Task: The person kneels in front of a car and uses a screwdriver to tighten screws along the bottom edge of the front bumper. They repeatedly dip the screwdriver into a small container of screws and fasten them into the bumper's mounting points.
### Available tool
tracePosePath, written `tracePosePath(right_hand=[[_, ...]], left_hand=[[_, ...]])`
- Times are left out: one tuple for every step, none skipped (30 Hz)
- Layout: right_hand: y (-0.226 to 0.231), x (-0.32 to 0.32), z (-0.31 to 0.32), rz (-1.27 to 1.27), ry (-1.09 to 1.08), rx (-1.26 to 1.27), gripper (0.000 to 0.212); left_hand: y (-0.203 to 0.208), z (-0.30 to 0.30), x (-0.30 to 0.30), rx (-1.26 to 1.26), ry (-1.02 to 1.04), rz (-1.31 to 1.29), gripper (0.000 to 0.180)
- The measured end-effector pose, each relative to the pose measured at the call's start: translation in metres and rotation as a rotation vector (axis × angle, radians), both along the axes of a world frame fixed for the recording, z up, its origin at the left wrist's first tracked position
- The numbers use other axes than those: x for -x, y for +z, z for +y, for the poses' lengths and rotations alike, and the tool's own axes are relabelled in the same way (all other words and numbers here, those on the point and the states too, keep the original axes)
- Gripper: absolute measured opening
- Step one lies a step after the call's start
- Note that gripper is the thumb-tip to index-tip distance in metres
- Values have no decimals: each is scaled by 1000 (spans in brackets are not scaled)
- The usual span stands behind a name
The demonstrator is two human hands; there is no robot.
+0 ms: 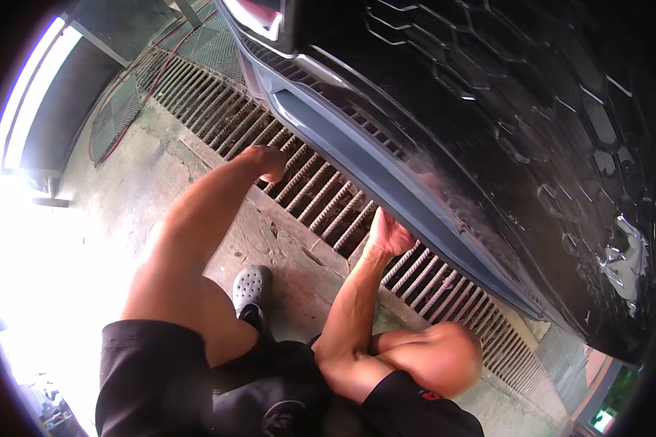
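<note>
A dark car front with a honeycomb grille (532, 95) fills the upper right. Along its bottom runs a grey-blue bumper lip (393, 182). My right hand (391, 234) is at the lower edge of this lip, its fingers curling under it and partly hidden behind it. Farther up and to the left, my left hand (270, 163) hovers over the floor grate, just short of the bumper. Its fingers are curled closed, and whatever may be in them is hidden.
Below the bumper, a ribbed metal floor grate (328, 200) crosses diagonally. A red hose (151, 87) lies by perforated mats (116, 109) at upper left. My grey clog (252, 288) rests on the concrete floor (291, 255). Bright light washes out the left side.
</note>
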State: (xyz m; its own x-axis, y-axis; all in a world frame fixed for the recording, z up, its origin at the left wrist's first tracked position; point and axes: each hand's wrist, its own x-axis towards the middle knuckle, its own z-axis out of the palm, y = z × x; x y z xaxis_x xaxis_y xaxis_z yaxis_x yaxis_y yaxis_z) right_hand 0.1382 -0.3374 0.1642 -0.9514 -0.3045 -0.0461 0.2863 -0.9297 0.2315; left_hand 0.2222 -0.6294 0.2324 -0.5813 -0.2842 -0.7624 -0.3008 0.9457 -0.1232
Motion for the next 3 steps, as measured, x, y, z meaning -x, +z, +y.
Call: tracePosePath(right_hand=[[3, 4, 9, 41, -21, -9, 21], [1, 8, 19, 113, -17, 9, 21], [4, 6, 16, 105, -3, 26, 21]], left_hand=[[16, 26, 17, 4, 71, -100, 31], [-10, 29, 21, -62, 113, -82, 34], [-59, 26, 19, -55, 177, -233, 53]])
